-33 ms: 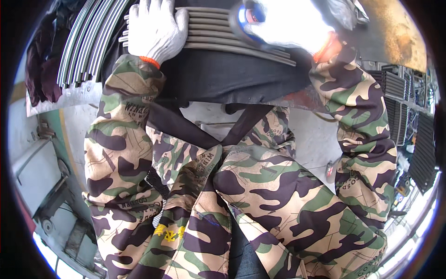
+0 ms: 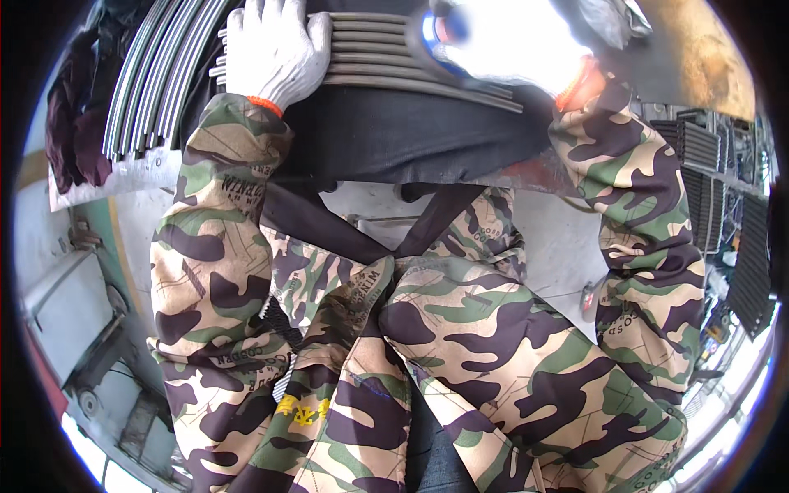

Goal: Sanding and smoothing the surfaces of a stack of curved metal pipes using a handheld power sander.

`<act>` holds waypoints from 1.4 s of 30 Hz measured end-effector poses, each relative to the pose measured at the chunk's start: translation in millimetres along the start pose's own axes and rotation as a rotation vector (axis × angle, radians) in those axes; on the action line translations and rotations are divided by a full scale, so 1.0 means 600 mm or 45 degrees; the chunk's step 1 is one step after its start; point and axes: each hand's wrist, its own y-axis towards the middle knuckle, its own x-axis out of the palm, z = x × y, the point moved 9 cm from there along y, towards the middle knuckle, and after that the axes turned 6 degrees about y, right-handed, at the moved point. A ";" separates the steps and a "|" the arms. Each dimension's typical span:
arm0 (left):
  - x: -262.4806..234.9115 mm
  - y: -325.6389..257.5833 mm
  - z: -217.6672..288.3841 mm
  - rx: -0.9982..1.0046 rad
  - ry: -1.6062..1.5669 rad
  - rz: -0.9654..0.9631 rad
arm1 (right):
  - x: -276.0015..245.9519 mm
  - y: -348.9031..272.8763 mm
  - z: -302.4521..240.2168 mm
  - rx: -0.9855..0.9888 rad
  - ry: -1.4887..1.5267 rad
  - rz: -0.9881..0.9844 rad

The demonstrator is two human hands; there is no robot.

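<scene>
My left hand, in a white knit glove with an orange cuff, lies flat across a row of slim grey metal rods. Its fingers are stretched out and its thumb points up along the rods. At the right part of the same row is my right hand, also white-gloved and washed out by glare. It is closed round a blue-edged, rounded thing with a reddish patch. That thing is blurred and mostly hidden, so its kind cannot be made out. Black cloth lies beneath the rods.
More shiny rods lie side by side at the left, beside dark crumpled cloth. A rust-stained board is at the far right. Stacked dark bars stand below it. The table's near edge runs before me.
</scene>
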 end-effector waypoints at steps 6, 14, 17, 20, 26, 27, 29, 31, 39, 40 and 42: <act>-0.014 -0.026 -0.010 -0.142 -0.100 -0.118 | -0.003 -0.006 0.024 -0.017 -0.029 0.055; 0.022 0.018 0.008 -0.102 -0.140 -0.175 | -0.020 -0.040 0.042 0.085 -0.036 0.005; -0.010 -0.023 -0.031 -0.032 0.004 0.150 | 0.010 -0.010 0.027 0.065 0.035 0.004; 0.004 0.001 -0.011 -0.142 -0.139 -0.010 | -0.013 -0.043 0.049 0.156 0.011 -0.060; -0.018 -0.016 -0.007 -0.179 -0.174 -0.131 | -0.002 -0.032 0.048 0.147 -0.002 -0.083; -0.016 -0.017 -0.010 -0.192 -0.203 -0.147 | 0.011 -0.031 0.044 0.134 0.000 -0.073; -0.015 -0.016 -0.015 -0.205 -0.195 -0.141 | 0.025 -0.032 0.029 0.074 -0.033 0.000; -0.008 -0.011 -0.012 -0.197 -0.188 -0.170 | 0.023 -0.028 0.020 0.044 -0.011 -0.039; -0.006 -0.007 -0.033 -0.122 -0.313 -0.128 | 0.041 -0.001 -0.003 0.047 0.007 -0.100; -0.012 0.008 -0.032 -0.107 -0.266 -0.042 | 0.034 0.002 0.000 0.050 0.005 -0.060; 0.004 0.014 -0.031 -0.129 -0.280 -0.087 | 0.031 0.013 0.003 0.074 -0.007 -0.043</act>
